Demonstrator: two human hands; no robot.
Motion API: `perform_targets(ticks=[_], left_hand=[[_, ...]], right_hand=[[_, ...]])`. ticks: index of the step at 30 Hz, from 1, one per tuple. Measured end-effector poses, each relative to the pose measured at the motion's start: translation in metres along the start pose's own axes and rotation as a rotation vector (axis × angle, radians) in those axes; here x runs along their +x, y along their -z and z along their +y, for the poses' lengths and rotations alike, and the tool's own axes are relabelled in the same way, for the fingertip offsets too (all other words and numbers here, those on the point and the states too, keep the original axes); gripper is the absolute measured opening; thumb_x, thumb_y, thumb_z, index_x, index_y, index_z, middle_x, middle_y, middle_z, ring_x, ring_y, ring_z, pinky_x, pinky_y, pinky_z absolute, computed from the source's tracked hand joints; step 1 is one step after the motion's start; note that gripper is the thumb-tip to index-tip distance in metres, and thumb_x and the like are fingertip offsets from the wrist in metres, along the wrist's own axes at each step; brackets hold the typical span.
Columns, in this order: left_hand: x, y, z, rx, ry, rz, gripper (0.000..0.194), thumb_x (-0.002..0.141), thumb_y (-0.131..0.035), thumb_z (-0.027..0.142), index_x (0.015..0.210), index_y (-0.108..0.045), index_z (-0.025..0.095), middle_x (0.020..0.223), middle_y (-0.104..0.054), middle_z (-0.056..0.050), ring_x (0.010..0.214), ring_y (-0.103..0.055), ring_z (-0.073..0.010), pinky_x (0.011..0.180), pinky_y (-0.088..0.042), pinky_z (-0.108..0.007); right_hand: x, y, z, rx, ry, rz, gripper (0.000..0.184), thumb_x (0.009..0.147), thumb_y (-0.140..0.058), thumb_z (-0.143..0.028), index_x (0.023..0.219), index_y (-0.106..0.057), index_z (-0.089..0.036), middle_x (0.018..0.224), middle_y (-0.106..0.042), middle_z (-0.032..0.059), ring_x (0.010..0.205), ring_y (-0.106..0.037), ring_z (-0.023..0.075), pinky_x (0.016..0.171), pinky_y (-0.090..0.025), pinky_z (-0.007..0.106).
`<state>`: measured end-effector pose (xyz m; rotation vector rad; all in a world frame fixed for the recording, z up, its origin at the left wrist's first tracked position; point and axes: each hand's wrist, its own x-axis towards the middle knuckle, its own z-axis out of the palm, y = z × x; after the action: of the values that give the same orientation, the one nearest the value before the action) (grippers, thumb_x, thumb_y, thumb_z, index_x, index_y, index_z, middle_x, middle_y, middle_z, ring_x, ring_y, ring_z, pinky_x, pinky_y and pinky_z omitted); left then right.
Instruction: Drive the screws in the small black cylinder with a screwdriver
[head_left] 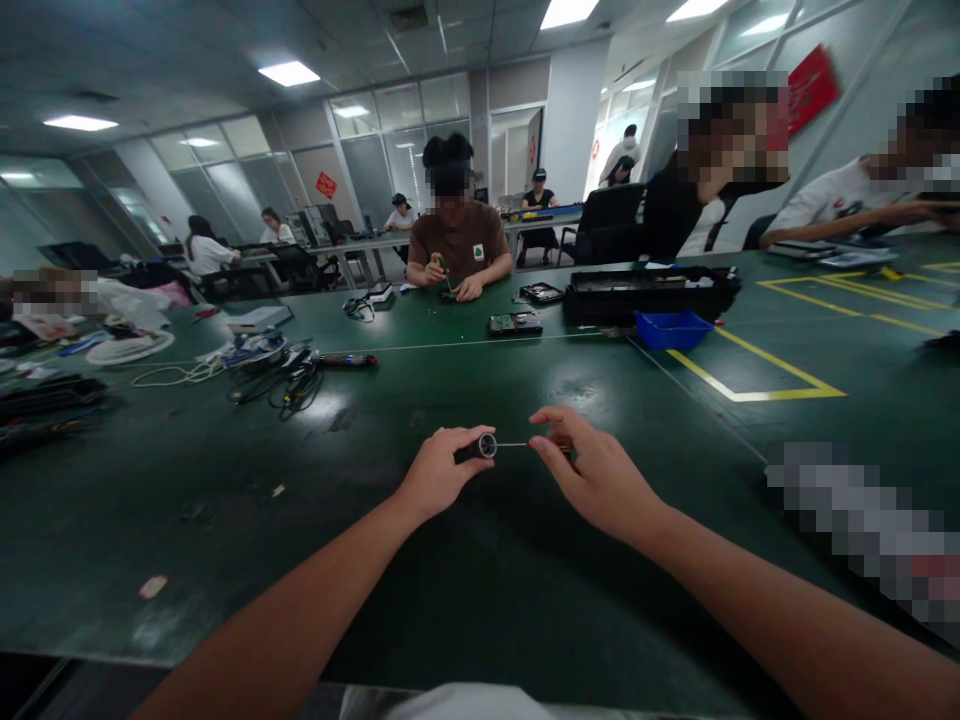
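My left hand (pixel 439 470) is closed round a short black cylindrical handle with a silver ring end (pixel 486 446), held just above the green table (pixel 420 590). A thin metal shaft (pixel 514 444) runs from that end to the right. My right hand (pixel 592 465) pinches the far end of the shaft between thumb and fingers. Something small and dark lies under my right hand, mostly hidden. Both forearms reach in from the bottom of the picture.
Across the table a person in a brown shirt (pixel 459 245) works on a small board. A blue bin (pixel 673 328), a long black case (pixel 649 292), a circuit board (pixel 514 323), tangled cables (pixel 289 385) and yellow floor-tape lines (pixel 757 375) lie beyond. Other people sit right and left.
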<state>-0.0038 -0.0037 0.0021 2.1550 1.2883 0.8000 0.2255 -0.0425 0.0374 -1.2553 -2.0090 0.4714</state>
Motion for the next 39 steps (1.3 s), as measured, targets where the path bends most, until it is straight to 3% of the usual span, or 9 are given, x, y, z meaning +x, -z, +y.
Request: perform_targets(ticks=[4,9,15,24,30,34,39], left_hand=[[-0.0003,-0.0002,0.0014,-0.001,-0.002,-0.008,0.043,0.085,-0.071,0.028,0.127,-0.064,0.032,0.117,-0.069,-0.003,0.11,-0.06,-0.0247,0.109,-0.035,-0.045],[-0.0006,-0.0004,0.0042,0.01,0.002,-0.037,0.041,0.084,-0.072,0.029,0.124,-0.066,0.032,0.113,-0.07,-0.002,0.106,-0.06,-0.0242,0.107,-0.037,-0.045],[-0.0002,0.0001,0.0024,0.013,0.0,-0.021,0.042,0.084,-0.072,0.027,0.125,-0.065,0.032,0.113,-0.07,-0.002,0.107,-0.06,-0.0245,0.108,-0.035,-0.046],[-0.0005,-0.0011,0.0036,0.004,0.002,-0.033,0.041,0.084,-0.072,0.027,0.124,-0.066,0.032,0.115,-0.07,-0.002,0.107,-0.06,-0.0244,0.107,-0.037,-0.045],[-0.0009,-0.0001,0.0052,0.009,-0.008,-0.042,0.041,0.085,-0.071,0.029,0.126,-0.065,0.03,0.116,-0.07,-0.004,0.105,-0.06,-0.0239,0.103,-0.039,-0.042],[-0.0011,-0.0003,0.0053,0.008,-0.037,-0.057,0.039,0.085,-0.071,0.028,0.124,-0.066,0.031,0.112,-0.07,-0.003,0.103,-0.06,-0.0236,0.099,-0.041,-0.041],[-0.0003,-0.0012,0.0021,-0.024,-0.017,-0.023,0.04,0.084,-0.072,0.026,0.124,-0.066,0.029,0.115,-0.07,-0.003,0.106,-0.06,-0.0232,0.101,-0.04,-0.04]], right_hand=[[0.0008,-0.0005,0.0034,0.053,0.049,0.056,0.02,0.095,-0.053,-0.03,0.113,-0.057,-0.022,0.101,-0.071,0.007,0.09,-0.07,0.0223,0.076,-0.055,0.038],[0.0035,0.0032,0.0041,-0.005,0.008,0.004,0.03,0.102,-0.039,-0.039,0.099,-0.063,-0.021,0.072,-0.066,0.0006,0.06,-0.062,0.0164,0.055,-0.044,0.03],[0.0017,0.0024,0.0014,0.008,0.014,0.014,0.028,0.1,-0.041,-0.031,0.121,-0.056,-0.019,0.08,-0.068,0.0029,0.062,-0.06,0.0166,0.057,-0.044,0.029],[0.0016,0.0017,0.0018,0.031,-0.012,0.018,0.029,0.101,-0.04,-0.034,0.119,-0.057,-0.019,0.084,-0.068,0.0043,0.072,-0.063,0.0189,0.063,-0.046,0.031],[0.0025,-0.0002,0.0048,0.005,-0.02,0.03,0.032,0.102,-0.038,-0.041,0.112,-0.061,-0.021,0.081,-0.07,0.0027,0.058,-0.059,0.0157,0.053,-0.041,0.029],[0.0017,0.0005,0.0024,-0.002,-0.048,0.001,0.031,0.101,-0.041,-0.04,0.12,-0.057,-0.021,0.077,-0.069,0.0019,0.053,-0.056,0.0151,0.049,-0.038,0.028],[0.0008,0.0012,-0.0007,0.006,-0.005,-0.009,0.032,0.1,-0.042,-0.033,0.128,-0.051,-0.019,0.078,-0.065,0.0021,0.063,-0.06,0.0177,0.057,-0.044,0.031]])
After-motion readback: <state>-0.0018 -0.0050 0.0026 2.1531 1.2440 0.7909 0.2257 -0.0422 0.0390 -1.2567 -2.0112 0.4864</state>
